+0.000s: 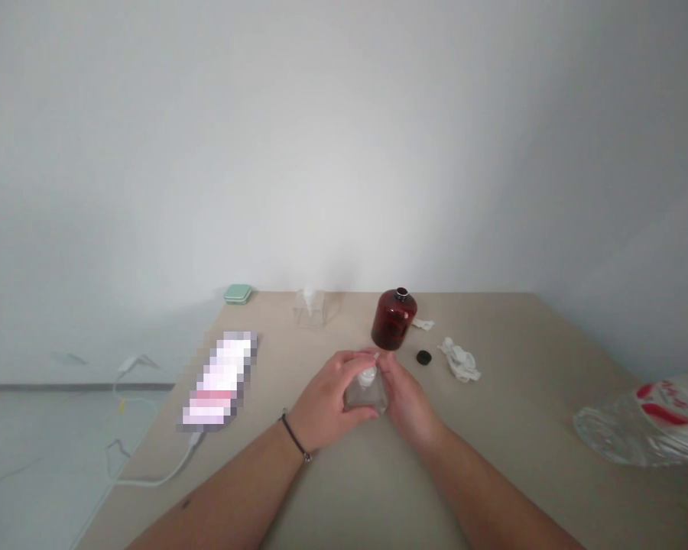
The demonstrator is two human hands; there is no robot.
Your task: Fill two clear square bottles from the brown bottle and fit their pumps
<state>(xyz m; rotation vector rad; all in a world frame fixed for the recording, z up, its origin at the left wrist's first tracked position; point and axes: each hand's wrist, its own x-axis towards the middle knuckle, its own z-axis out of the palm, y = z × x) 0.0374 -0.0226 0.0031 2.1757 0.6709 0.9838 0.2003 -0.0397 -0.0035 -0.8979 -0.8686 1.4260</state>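
Well, the left hand (326,401) and right hand (408,399) are both clasping a clear bottle (362,397), nearly closed, with the fingers curling around its white cap (368,376), just in front of a dark red bottle (394,319). A black lid (423,357) is lying near a crumpled tissue (459,359) on the table (521,359), while a pixelated packet (221,380) is sitting blurred beyond reading
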